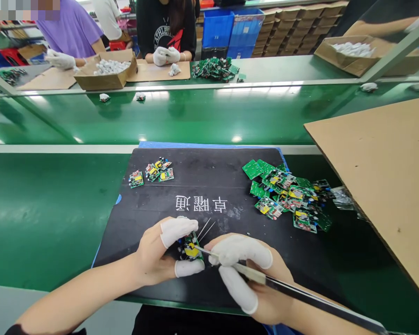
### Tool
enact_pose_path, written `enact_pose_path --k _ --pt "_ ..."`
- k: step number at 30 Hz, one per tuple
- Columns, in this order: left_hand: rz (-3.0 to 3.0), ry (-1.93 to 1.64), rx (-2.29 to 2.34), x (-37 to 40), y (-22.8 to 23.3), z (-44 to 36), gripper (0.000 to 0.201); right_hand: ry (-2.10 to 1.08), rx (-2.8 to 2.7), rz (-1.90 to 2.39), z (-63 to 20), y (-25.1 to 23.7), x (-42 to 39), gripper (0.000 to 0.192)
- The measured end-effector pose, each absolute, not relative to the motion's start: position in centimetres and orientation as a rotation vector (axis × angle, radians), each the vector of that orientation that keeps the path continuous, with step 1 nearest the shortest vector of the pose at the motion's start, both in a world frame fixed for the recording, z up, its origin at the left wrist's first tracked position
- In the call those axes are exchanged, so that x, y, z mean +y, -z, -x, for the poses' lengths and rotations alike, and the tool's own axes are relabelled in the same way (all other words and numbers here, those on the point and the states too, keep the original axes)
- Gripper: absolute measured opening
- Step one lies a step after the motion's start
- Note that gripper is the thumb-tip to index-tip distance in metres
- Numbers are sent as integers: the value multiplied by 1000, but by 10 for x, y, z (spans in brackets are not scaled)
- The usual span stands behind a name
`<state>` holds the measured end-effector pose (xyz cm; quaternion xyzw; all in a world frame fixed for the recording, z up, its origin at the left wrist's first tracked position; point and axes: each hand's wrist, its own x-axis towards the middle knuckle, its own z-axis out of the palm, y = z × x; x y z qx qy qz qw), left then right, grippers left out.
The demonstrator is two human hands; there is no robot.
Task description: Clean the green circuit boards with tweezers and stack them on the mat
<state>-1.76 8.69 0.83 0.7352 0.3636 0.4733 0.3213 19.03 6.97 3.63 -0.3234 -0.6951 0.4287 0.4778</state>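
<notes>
Between the white-cotted fingers and thumb of my left hand (167, 251) is a small green circuit board (191, 247) with a yellow-wrapped part and dark components. Two thin straight metal wires (206, 229) stick out up and right beside the board; where they attach cannot be made out. My right hand (246, 263), also in white finger cots, is closed around long metal tweezers (300, 289). Their tip meets the board near the yellow part, and their back end reaches toward the lower right. Both hands are over the black mat (195, 177).
Several boards (152, 171) lie at the mat's upper left, and a larger pile of boards (293, 195) at its right. A cardboard sheet (380, 172) juts in from the right. Beyond runs a green conveyor (209, 116) with small white-topped pieces; co-workers sit across it.
</notes>
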Motion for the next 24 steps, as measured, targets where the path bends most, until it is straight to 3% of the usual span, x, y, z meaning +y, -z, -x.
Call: enact_pose_path --k 10,19,24 --pt "-2123 -1263 943 86 -7 19 68 -1018 -1694 792 -176 -11 71 14" --pt "-2283 -1374 915 89 -3 16 54 -765 -1842 798 -183 -24 71 26" --pt "-2427 -1390 895 92 -4 13 45 -781 -1866 786 -184 -22 72 27"
